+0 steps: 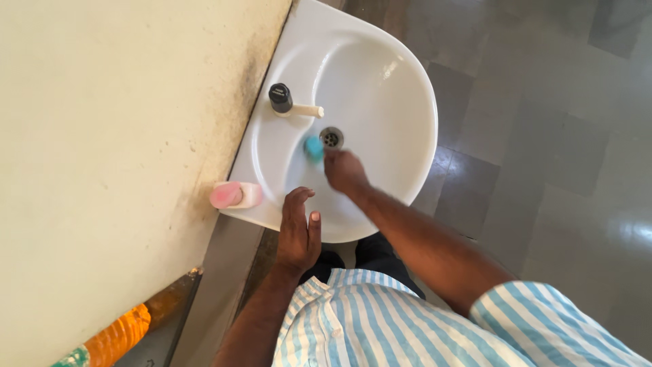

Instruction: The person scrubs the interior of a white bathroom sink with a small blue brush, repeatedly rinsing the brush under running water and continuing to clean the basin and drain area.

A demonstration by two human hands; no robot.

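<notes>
From the head view, looking straight down: the right hand (344,170) is deep in the white sink (407,88), fingers curled round a small turquoise scrub pad (313,147) and pressing it to the basin just beside the drain (331,138). The hand is blurred, so I judge a scrubbing stroke is under way. The left hand (299,231) lies flat on the sink's near rim, fingers together, holding nothing, bracing. A tap (281,99) with a black knob sits on the wall side, its spout pointing at the drain. A pink soap bottle (234,195) lies at the rim's corner by the cream wall (102,136). I see no foam or running water. The scrubbing looks to be in its middle; next, the pad needs firm pressure carried round the bowl's slopes.
</notes>
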